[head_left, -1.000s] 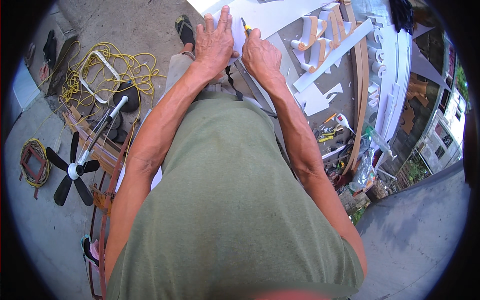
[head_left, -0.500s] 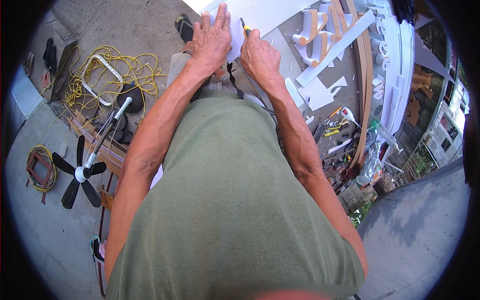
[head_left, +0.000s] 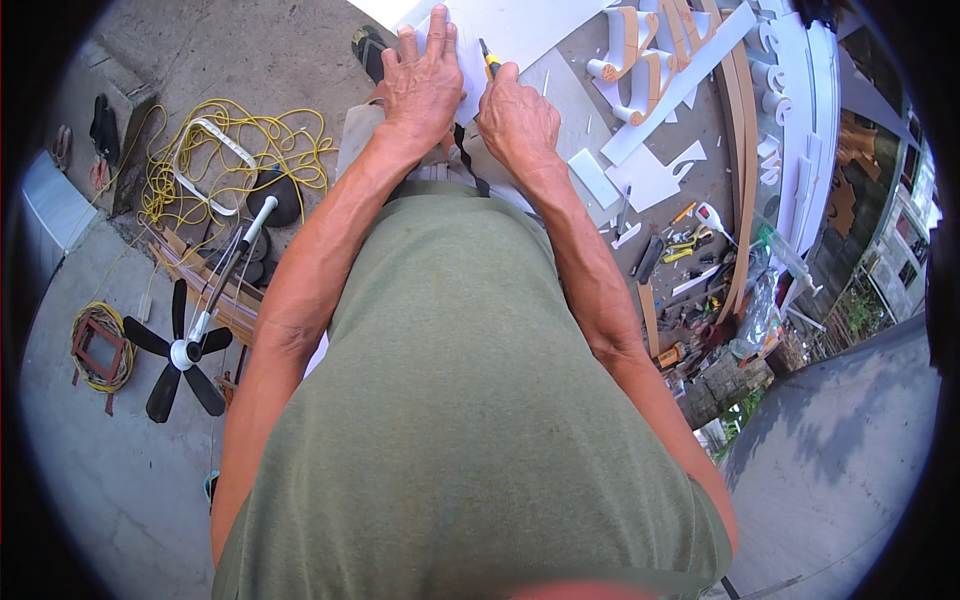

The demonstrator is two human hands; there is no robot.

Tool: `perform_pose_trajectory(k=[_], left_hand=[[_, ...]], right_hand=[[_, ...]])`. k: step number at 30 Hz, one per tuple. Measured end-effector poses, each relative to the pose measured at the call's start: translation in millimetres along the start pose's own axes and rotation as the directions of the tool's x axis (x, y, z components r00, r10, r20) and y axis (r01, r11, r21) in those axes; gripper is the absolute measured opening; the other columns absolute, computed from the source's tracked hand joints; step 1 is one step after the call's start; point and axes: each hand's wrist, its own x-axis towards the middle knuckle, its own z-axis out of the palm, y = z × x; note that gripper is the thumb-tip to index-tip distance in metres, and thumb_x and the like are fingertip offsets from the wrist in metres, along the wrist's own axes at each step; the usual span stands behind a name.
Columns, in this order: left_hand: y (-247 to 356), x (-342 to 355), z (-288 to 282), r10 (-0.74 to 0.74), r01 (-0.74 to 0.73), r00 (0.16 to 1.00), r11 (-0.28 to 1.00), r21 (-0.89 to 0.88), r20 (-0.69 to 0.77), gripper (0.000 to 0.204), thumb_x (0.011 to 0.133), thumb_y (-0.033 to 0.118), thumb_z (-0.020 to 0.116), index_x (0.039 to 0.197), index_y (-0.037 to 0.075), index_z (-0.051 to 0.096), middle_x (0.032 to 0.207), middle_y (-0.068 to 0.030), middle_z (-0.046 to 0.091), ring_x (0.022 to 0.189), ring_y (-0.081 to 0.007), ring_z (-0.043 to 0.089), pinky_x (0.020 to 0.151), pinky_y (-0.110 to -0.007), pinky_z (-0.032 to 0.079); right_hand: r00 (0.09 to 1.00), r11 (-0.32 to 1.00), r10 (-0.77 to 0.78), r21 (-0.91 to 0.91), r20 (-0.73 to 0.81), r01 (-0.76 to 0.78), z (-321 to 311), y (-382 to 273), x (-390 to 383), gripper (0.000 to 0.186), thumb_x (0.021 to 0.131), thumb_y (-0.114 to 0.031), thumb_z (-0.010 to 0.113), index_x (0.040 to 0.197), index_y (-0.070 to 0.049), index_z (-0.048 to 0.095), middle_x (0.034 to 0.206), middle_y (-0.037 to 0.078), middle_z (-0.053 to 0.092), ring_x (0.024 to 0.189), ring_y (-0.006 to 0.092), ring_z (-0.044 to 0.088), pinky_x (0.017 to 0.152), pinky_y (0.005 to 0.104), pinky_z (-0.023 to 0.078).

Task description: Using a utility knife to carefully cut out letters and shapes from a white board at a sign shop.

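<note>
White sheet [head_left: 520, 25]: lies flat on the ground ahead, mid-cut. Left hand [head_left: 425, 85] spread, pressing it down; right hand [head_left: 515, 120] fisted around yellow-handled knife [head_left: 488, 60]. Next: steady, guided draw.

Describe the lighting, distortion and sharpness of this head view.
Head view: daylight, soft and even, no glare; faint shadow patches on the pavement lower right. Strong fisheye bend with a black rim. The left hand, right hand and white sheet look fairly sharp; the green shirt blurs near the bottom edge.
</note>
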Motion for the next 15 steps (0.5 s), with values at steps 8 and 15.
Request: perform_pose_trajectory(k=[8,15], left_hand=[[0.6,-0.2,-0.3,-0.009,0.008,0.999,0.999,0.032,0.034,0.091,0.074,0.031,0.087,0.149,-0.001,0.047,0.165,-0.0110,0.031,0.129,-0.0416,0.041,0.091,-0.052,0.044],[0.1,0.8,2.4,-0.004,0.004,1.000,1.000,0.001,0.016,0.092,0.073,0.032,0.088,0.149,0.000,0.047,0.165,-0.0100,0.031,0.129,-0.0416,0.041,0.090,-0.053,0.044]], right_hand=[[0.998,0.998,0.054,-0.024,0.046,-0.053,-3.4,-6.0,-13.1,0.021,0.091,-0.011,0.061,0.103,0.002,0.051,0.080,0.028,0.072,0.081,0.0445,0.073,0.076,0.0529,0.055],[1.000,1.000,0.025,-0.004,-0.003,-0.025,5.8,2.3,-18.9,0.024,0.102,-0.025,0.048,0.102,-0.001,0.047,0.075,0.028,0.069,0.074,0.0485,0.070,0.068,0.0602,0.052]])
